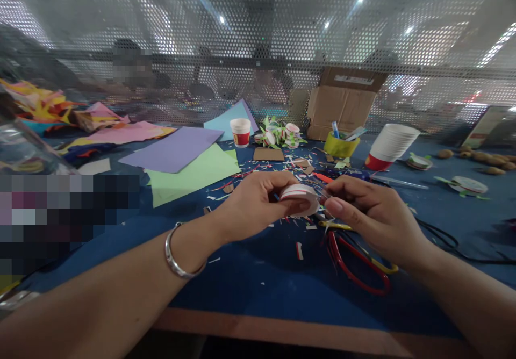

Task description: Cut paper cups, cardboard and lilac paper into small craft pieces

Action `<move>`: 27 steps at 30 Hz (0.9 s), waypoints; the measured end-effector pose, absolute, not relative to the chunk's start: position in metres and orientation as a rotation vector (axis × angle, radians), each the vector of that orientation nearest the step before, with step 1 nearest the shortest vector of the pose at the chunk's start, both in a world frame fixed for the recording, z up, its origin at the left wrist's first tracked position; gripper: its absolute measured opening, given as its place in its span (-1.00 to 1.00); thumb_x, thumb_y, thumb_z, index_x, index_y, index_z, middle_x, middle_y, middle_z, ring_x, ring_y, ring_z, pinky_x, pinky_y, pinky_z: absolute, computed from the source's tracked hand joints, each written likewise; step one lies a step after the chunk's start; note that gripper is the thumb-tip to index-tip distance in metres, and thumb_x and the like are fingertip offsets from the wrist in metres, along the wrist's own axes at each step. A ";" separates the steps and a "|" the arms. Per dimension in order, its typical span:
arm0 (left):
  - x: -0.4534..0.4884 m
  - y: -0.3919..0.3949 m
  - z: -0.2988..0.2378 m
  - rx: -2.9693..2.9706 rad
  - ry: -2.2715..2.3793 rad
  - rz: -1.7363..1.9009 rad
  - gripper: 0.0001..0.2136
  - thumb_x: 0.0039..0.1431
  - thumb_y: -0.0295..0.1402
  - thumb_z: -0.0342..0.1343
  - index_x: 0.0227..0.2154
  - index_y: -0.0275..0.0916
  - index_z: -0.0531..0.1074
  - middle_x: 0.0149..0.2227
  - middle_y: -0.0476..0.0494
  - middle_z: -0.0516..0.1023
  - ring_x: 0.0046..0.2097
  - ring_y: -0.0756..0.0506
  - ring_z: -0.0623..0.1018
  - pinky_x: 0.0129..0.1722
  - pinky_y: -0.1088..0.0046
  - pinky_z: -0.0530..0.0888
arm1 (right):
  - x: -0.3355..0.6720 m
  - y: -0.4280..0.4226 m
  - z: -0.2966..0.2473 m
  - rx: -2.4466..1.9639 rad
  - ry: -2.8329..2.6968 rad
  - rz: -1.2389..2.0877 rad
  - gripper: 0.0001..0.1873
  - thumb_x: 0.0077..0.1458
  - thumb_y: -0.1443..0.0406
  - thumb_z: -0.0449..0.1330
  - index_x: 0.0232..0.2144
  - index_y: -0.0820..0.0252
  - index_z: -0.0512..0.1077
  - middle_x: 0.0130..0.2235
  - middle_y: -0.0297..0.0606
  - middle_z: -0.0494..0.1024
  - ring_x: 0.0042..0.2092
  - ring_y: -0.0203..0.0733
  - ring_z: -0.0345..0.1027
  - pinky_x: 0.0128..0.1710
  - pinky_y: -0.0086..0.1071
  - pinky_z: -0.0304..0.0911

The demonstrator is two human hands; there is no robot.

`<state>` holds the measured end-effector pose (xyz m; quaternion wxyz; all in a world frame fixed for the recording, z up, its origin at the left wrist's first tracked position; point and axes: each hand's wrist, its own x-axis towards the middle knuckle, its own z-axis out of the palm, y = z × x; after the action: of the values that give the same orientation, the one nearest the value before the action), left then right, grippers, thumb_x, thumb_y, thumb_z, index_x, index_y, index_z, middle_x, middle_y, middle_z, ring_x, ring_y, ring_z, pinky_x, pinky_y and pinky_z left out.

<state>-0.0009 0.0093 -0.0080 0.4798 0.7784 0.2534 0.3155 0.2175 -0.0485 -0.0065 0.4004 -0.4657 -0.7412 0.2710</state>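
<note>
Both hands meet over the blue table [258, 278] near its middle. My left hand [253, 203] is closed around a small white paper-cup piece with a red stripe [300, 195], thumb on top. My right hand [366, 214] pinches the same piece from the right side with curled fingers. A silver bangle [177, 259] circles my left wrist. Red-and-yellow-handled scissors [355, 262] lie on the table just below my right hand, among many small paper scraps [298, 249].
Sheets of purple [173, 149], green [193, 173], pink and blue paper lie at the left. A red-and-white paper cup [241, 132], a stack of cups lying on its side [389, 146], a yellow tub with pens [341, 144], a cardboard box [342, 103] and a perforated screen stand behind.
</note>
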 end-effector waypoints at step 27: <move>0.001 -0.005 -0.005 2.417 0.578 0.858 -0.89 0.20 -0.42 0.16 -0.43 -0.31 0.49 -0.49 0.06 0.45 -0.43 0.09 0.43 -0.43 0.64 0.30 | 0.210 -0.048 -0.014 -0.981 -1.693 1.088 -0.83 0.28 0.18 0.24 -0.31 0.14 0.43 -0.41 -0.41 0.44 -0.41 -0.37 0.26 -0.47 -0.50 0.13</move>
<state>0.0014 -0.0053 -0.0049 0.2537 0.8893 0.2126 0.3156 0.2104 -0.0482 -0.0142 0.4361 -0.3943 -0.6806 0.4372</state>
